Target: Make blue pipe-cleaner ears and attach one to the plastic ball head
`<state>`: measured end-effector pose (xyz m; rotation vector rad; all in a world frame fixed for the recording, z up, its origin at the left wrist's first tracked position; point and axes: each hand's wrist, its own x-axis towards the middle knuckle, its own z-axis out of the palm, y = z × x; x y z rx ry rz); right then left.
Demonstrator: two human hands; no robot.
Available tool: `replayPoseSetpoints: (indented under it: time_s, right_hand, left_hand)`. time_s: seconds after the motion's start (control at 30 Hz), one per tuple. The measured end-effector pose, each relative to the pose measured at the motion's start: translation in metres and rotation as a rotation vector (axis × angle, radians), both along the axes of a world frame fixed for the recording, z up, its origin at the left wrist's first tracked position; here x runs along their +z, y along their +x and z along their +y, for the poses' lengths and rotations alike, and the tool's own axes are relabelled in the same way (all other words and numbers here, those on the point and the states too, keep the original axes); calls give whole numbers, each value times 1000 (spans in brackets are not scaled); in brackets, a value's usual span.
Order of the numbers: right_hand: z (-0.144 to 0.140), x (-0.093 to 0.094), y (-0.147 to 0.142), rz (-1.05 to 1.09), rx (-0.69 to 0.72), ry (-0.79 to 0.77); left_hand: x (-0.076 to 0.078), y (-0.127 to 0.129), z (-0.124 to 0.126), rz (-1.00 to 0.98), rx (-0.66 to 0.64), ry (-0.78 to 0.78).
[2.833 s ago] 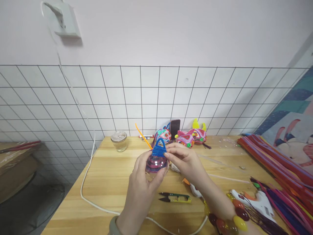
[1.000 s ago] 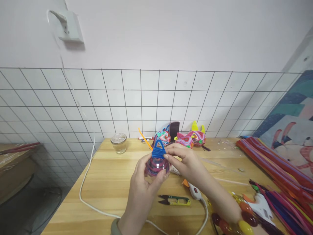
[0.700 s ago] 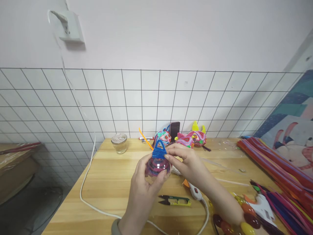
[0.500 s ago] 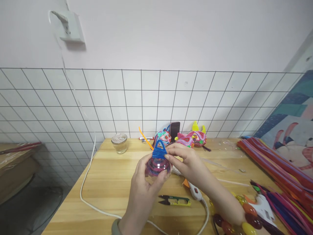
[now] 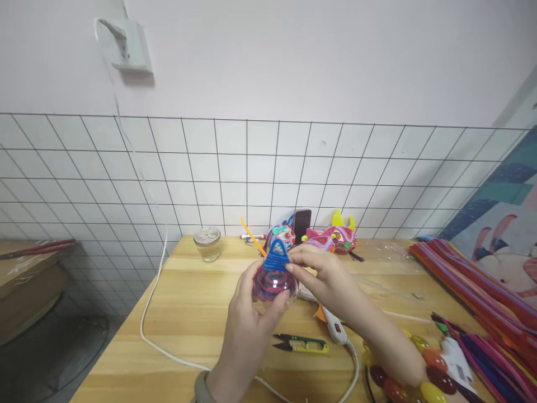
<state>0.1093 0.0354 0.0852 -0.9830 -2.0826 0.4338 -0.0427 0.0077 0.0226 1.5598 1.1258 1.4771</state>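
Note:
My left hand [image 5: 247, 324] is wrapped around a clear round ball [image 5: 274, 285] with dark red and purple coils showing through it. On top of the ball stands a blue pipe-cleaner piece [image 5: 276, 260], closely wound at the bottom with an open loop above. My right hand [image 5: 321, 271] pinches the right edge of this blue piece between thumb and fingers. An orange pipe cleaner [image 5: 253, 236] sticks up to the left behind it; its lower end is hidden. Yellow-handled thread snips [image 5: 301, 343] lie on the table below my hands.
A glass jar [image 5: 207, 244] stands at the back left. Along the wall are colourful decorated balls [image 5: 282, 236] and a phone [image 5: 302, 225]. A white power strip [image 5: 335, 327] trails its cable. Pipe-cleaner bundles [image 5: 474, 291] and a white glue gun [image 5: 457, 358] lie at the right.
The whole view has shifted slightly, so things appear a little further right. Both hands keep the same grip on the ball and the blue piece.

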Motion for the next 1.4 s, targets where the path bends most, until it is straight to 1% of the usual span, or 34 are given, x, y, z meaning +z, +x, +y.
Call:
replayPoseSetpoints:
  time_s: [0.23, 0.43, 0.67, 0.83, 1.03, 1.4]
  right_hand:
    - [0, 5, -1, -36, -4, 0]
    - [-1, 6, -1, -43, -5, 4]
    - [-2, 6, -1, -42, -8, 1]
    - [-2, 6, -1, -26, -14, -10]
    - [-2, 7, -3, 10, 16, -14]
    - [0, 8, -4, -13, 2, 7]
  left_hand:
    - [0, 1, -1, 2, -4, -2]
    - [4, 1, -2, -11, -19, -10]
    - [5, 1, -3, -25, -14, -1]
    - [5, 0, -3, -38, -15, -12]
    - [4, -1, -3, -71, -14, -25]
    - [2, 0, -2, -96, -14, -44]
